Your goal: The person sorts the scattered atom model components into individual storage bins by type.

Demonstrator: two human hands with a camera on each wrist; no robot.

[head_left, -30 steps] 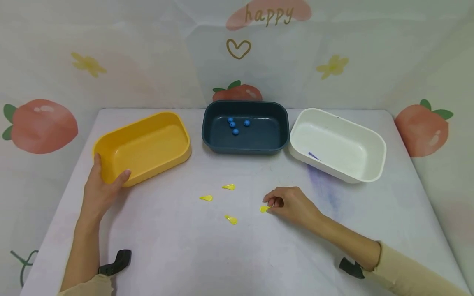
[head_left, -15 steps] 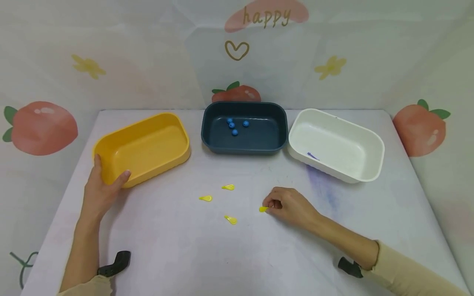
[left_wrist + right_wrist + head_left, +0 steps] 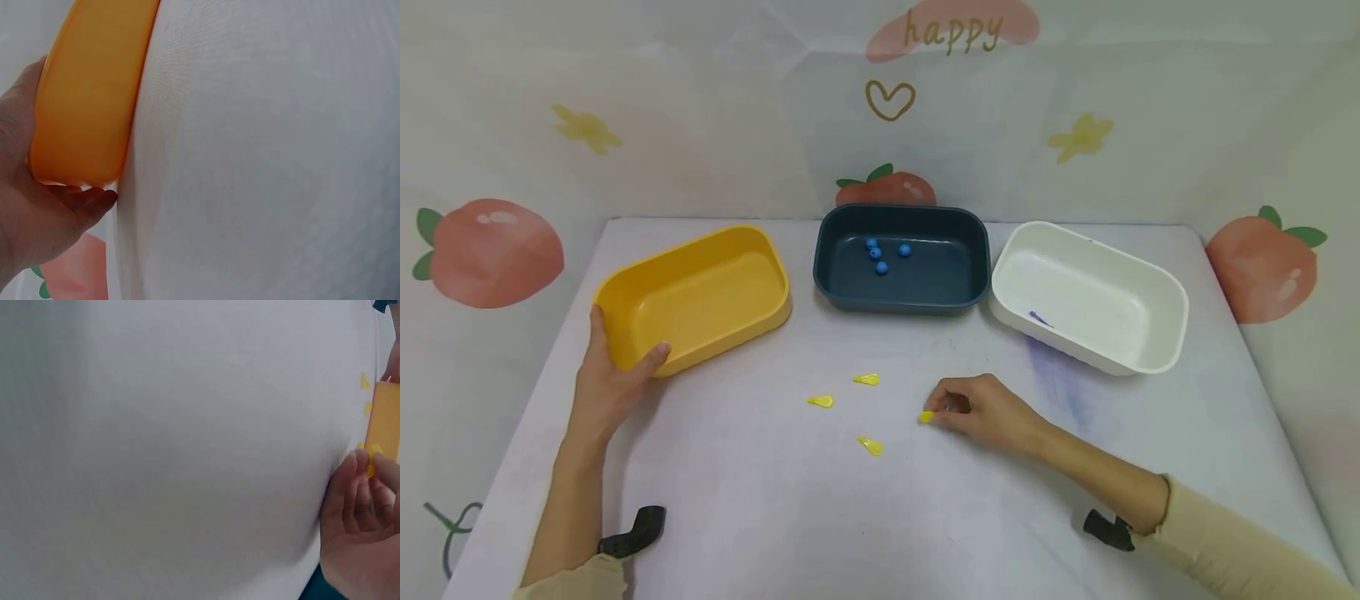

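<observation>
At the left, my left hand [image 3: 608, 379] grips the near-left corner of a yellow tray [image 3: 730, 329], thumb over the rim. In the left wrist view, fingers curl around the end of the same tray [image 3: 94, 100]. My right hand [image 3: 992, 412] pinches a small yellow teardrop-shaped piece [image 3: 927, 417] between thumb and fingertips, close over the table. In the right wrist view this piece [image 3: 371, 467] shows between the fingertips. Similar yellow pieces lie on the table between the hands: one farther back [image 3: 867, 379], one to the left [image 3: 822, 402], one nearer [image 3: 871, 447].
A dark blue tray [image 3: 902, 304] with several blue beads [image 3: 882, 267] stands at the back middle. Beside it, a white tray [image 3: 1097, 354] holds a small purple piece [image 3: 1040, 319]. A patterned cloth [image 3: 715, 108] hangs behind the white table [image 3: 760, 517].
My right hand has pinched the rightmost yellow piece and moved slightly left and back with it. The left hand stays on the yellow tray.
</observation>
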